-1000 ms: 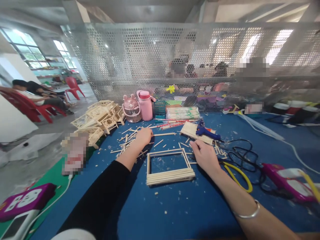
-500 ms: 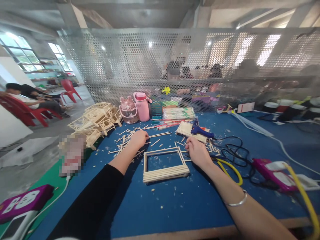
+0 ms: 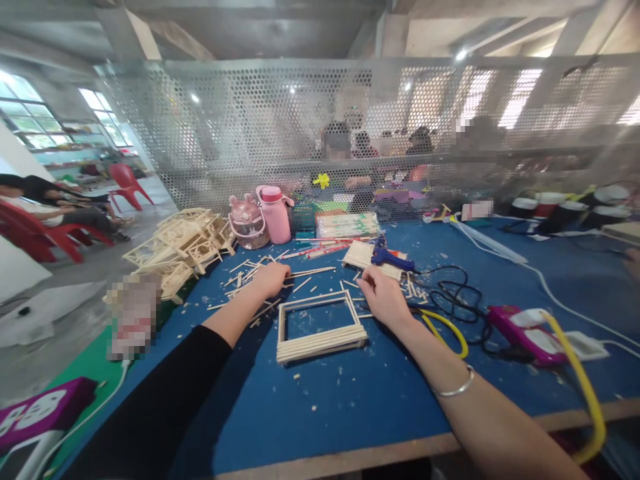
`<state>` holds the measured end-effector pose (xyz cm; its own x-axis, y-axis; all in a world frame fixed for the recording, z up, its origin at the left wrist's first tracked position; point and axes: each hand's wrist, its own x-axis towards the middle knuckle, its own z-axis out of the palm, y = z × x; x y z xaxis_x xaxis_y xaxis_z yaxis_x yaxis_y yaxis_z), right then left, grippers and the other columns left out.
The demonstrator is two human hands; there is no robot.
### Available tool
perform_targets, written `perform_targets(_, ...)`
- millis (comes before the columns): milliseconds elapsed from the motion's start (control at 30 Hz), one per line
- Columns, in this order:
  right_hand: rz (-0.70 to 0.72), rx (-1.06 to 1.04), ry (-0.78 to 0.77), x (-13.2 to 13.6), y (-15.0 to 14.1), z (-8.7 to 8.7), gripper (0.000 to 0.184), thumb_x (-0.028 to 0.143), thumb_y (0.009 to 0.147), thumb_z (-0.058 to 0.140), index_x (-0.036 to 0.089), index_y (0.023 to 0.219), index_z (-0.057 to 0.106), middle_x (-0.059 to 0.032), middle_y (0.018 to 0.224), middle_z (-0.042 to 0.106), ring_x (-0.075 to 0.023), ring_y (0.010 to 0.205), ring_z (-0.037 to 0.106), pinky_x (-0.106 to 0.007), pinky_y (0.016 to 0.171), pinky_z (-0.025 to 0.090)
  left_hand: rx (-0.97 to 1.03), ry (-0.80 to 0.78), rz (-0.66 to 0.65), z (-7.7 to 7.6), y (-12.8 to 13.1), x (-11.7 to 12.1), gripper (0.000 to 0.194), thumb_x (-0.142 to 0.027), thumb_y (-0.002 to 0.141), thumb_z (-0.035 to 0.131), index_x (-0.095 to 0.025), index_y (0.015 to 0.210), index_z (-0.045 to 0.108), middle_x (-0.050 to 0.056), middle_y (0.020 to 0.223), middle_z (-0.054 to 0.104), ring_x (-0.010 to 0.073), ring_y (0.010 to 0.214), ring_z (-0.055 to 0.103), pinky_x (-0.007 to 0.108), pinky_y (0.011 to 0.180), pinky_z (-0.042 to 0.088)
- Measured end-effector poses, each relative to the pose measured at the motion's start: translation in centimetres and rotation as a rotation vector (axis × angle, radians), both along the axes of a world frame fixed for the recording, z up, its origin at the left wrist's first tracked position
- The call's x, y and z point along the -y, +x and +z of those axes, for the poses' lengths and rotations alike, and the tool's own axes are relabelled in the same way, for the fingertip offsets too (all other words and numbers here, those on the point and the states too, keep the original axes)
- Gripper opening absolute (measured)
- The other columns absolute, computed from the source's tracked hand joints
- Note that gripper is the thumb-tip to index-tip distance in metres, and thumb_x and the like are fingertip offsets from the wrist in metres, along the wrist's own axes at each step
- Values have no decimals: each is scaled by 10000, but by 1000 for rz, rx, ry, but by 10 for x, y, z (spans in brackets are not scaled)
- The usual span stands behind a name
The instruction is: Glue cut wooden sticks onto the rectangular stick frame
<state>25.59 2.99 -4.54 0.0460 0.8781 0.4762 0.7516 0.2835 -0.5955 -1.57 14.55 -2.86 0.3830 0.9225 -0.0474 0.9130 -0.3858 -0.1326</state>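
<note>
A small rectangular frame of pale wooden sticks (image 3: 320,343) lies on the blue tabletop between my hands, its near side layered with several parallel sticks. My left hand (image 3: 271,279) is closed at the loose sticks (image 3: 245,275) beyond the frame's left corner; its fingertips are partly hidden, and what they grip cannot be made out. To the right of the frame, my right hand (image 3: 384,295) hovers with loosely curled fingers, thumb and forefinger apart and nothing visible between them. Just beyond it, a blue glue gun (image 3: 390,257) rests on a flat stick panel (image 3: 357,255).
Stacked stick frames (image 3: 187,243) stand at the left, near a pink bottle (image 3: 275,217) and a clear pink-lidded jug (image 3: 247,223). Packaged sticks (image 3: 347,224) lie at the back. Black cable (image 3: 457,293) and a purple power strip (image 3: 525,333) occupy the right. A perforated screen (image 3: 225,133) closes the back.
The view has shifted slightly, moving everything a little leftward. My right thumb and forefinger have parted somewhat. My left hand stays by the loose sticks, and the frame stays in place on the table.
</note>
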Motion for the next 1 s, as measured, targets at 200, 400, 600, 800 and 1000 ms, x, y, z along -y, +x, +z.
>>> perform_targets(200, -6, 57, 78, 2, -1, 6, 244, 324, 885, 375, 193, 765, 543, -98, 846, 611, -229, 859, 556, -349, 775, 430, 53, 182, -27, 26, 13, 29, 200, -73, 849, 452, -89, 984, 600, 153, 1001, 587, 230, 961, 573, 384, 873, 441)
perform_targets(400, 116, 177, 295, 18, -5, 21, 341, 319, 880, 438, 170, 1178, 513, -139, 1289, 508, -271, 1215, 417, -423, 985, 324, 312, 280, -231, 39, 18, 103, 353, -3, 814, 346, -177, 1040, 554, 80, 1034, 530, 181, 938, 543, 302, 835, 443)
perform_targets(600, 507, 131, -168, 21, 4, 28, 204, 289, 901, 399, 194, 892, 580, -11, 755, 618, -145, 688, 548, -264, 664, 412, 678, 234, -268, 19, 17, 133, 276, -171, 890, 365, -163, 944, 636, 64, 925, 620, 164, 875, 571, 283, 798, 451)
perform_targets(800, 488, 63, -269, 18, 16, 29, 188, 318, 890, 418, 194, 867, 557, 9, 745, 556, -127, 679, 484, -248, 649, 381, 803, 265, 209, 25, -24, 119, 392, -246, 835, 390, -166, 1144, 617, 5, 711, 668, 140, 553, 548, 254, 611, 430)
perform_targets(1000, 510, 17, -351, 17, 18, 24, 190, 344, 877, 437, 198, 896, 557, 8, 746, 541, -122, 656, 458, -245, 619, 375, 716, 211, 273, 19, -41, 124, 355, -344, 825, 449, -185, 1042, 681, 7, 732, 679, 124, 508, 496, 245, 552, 381)
